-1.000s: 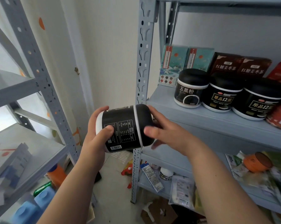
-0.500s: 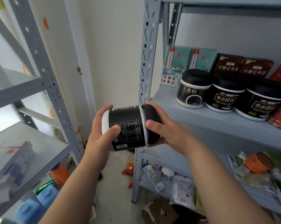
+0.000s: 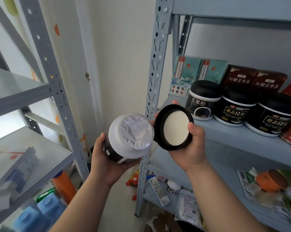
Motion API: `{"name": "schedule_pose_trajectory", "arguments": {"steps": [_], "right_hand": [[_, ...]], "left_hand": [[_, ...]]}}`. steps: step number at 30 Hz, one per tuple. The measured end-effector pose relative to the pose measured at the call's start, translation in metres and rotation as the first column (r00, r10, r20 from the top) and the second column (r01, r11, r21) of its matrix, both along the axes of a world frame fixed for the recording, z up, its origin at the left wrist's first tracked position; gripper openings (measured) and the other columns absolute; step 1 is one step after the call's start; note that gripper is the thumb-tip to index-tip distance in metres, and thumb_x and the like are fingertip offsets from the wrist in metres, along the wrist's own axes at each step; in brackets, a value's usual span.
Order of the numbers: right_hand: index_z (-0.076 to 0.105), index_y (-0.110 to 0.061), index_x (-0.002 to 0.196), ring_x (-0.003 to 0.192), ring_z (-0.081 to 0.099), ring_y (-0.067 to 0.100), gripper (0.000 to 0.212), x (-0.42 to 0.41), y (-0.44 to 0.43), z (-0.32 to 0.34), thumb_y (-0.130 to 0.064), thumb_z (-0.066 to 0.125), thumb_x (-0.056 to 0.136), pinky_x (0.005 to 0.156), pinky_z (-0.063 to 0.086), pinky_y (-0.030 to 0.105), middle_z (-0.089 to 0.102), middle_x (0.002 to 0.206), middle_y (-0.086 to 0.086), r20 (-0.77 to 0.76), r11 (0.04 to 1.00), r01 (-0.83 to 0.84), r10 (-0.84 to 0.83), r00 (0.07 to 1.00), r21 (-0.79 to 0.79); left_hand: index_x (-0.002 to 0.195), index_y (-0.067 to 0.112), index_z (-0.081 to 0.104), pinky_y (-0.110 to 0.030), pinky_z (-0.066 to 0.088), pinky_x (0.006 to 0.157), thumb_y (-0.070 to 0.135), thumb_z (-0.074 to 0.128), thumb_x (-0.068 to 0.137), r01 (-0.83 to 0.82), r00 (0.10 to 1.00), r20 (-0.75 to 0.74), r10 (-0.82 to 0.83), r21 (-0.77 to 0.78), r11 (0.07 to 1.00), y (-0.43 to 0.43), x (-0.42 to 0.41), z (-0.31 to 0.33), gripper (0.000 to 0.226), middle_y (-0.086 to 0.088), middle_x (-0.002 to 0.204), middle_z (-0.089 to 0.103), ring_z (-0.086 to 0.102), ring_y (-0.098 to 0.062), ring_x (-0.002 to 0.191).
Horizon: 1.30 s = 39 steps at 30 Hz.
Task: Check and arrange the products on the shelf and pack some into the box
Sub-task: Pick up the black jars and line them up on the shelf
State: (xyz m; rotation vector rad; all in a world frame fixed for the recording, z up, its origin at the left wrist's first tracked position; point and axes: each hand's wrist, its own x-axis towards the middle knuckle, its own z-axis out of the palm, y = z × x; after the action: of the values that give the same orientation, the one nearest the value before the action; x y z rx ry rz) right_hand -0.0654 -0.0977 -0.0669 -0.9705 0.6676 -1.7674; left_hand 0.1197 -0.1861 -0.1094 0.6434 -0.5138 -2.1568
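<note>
Left hand (image 3: 105, 158): fingers and thumb curled round the lower body of a round black-and-white plastic jar (image 3: 133, 133), gripping it from beneath and from the left. The jar is held in the air, tilted with its mouth toward the camera, left of the grey metal shelf (image 3: 233, 139) and in front of its perforated upright.

Right hand (image 3: 193, 148): clamped on a round black plastic lid (image 3: 174, 127), thumb over the near rim and fingertips showing past the far rim. The lid sits just to the right of the jar, separated from it, with its inside facing the camera.

Hidden or unclear: the left palm covers the jar's base, and only a strip of its label is visible, too small to read. The packets on the lower boards are blurred. The right edge of the frame cuts off the red packs.

Condition of the jar: lid off, mouth covered by a crinkled silvery foil seal that appears unbroken. The lid has a plain white liner. A row of three matching black jars (image 3: 237, 108) stands upright on the shelf, in front of upright teal boxes (image 3: 186, 72) and dark red boxes (image 3: 252, 79).
</note>
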Motion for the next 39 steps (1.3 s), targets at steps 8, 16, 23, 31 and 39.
{"name": "schedule_pose_trajectory", "arguments": {"steps": [8,16,23,31,39], "right_hand": [[0.049,-0.020,0.148,0.122,0.061,0.034,0.098,0.001,0.000,-0.001,-0.045,0.089,0.062,0.092,0.055,0.043,0.065,0.126,0.015,0.116,1.000,0.023,-0.024,0.993,0.017],[0.055,-0.042,0.141,0.130,0.054,0.031,0.080,-0.002,-0.001,0.000,-0.030,0.073,0.063,0.108,0.046,0.047,0.054,0.140,0.010,-0.355,0.970,0.240,-0.209,0.911,0.044],[0.042,-0.057,0.141,0.133,0.051,0.020,0.084,0.020,0.007,0.005,-0.041,0.069,0.064,0.107,0.050,0.049,0.047,0.145,-0.001,-0.739,0.948,0.302,-0.276,0.615,-0.103],[0.037,-0.061,0.139,0.131,0.050,0.027,0.081,0.023,0.007,-0.001,-0.038,0.066,0.066,0.104,0.051,0.054,0.043,0.144,0.004,-0.772,0.933,0.312,-0.329,0.545,-0.177],[0.034,-0.059,0.140,0.135,0.043,0.014,0.082,0.018,0.008,0.002,-0.039,0.065,0.066,0.106,0.039,0.017,0.038,0.143,-0.003,-0.830,0.916,0.278,-0.385,0.405,-0.289]], "left_hand": [[0.096,0.026,0.082,-0.059,0.058,0.066,0.056,0.052,0.090,0.010,1.000,0.000,-0.010,-0.040,0.999,-0.003,-0.001,0.001,0.043,-0.014,0.108,0.077,0.074,-0.043,0.090],[0.146,0.016,0.050,-0.060,0.051,0.093,0.058,0.091,0.055,0.171,0.985,0.108,-0.138,-0.433,0.885,-0.015,0.011,0.008,0.109,-0.020,0.133,0.062,0.063,-0.038,0.113],[0.138,0.010,0.053,-0.041,0.059,0.072,0.065,0.086,0.056,0.161,0.976,0.211,-0.056,-0.519,0.840,-0.009,0.012,0.024,0.104,-0.018,0.115,0.069,0.069,-0.032,0.099],[0.139,0.015,0.053,-0.046,0.058,0.077,0.056,0.069,0.068,0.213,0.950,0.305,-0.061,-0.496,0.842,-0.009,0.018,0.032,0.083,-0.023,0.125,0.066,0.069,-0.037,0.104],[0.117,0.020,0.069,-0.049,0.058,0.069,0.055,0.056,0.084,0.280,0.925,0.358,-0.124,-0.423,0.862,-0.001,0.018,0.039,0.049,-0.016,0.103,0.074,0.072,-0.037,0.088]]}}
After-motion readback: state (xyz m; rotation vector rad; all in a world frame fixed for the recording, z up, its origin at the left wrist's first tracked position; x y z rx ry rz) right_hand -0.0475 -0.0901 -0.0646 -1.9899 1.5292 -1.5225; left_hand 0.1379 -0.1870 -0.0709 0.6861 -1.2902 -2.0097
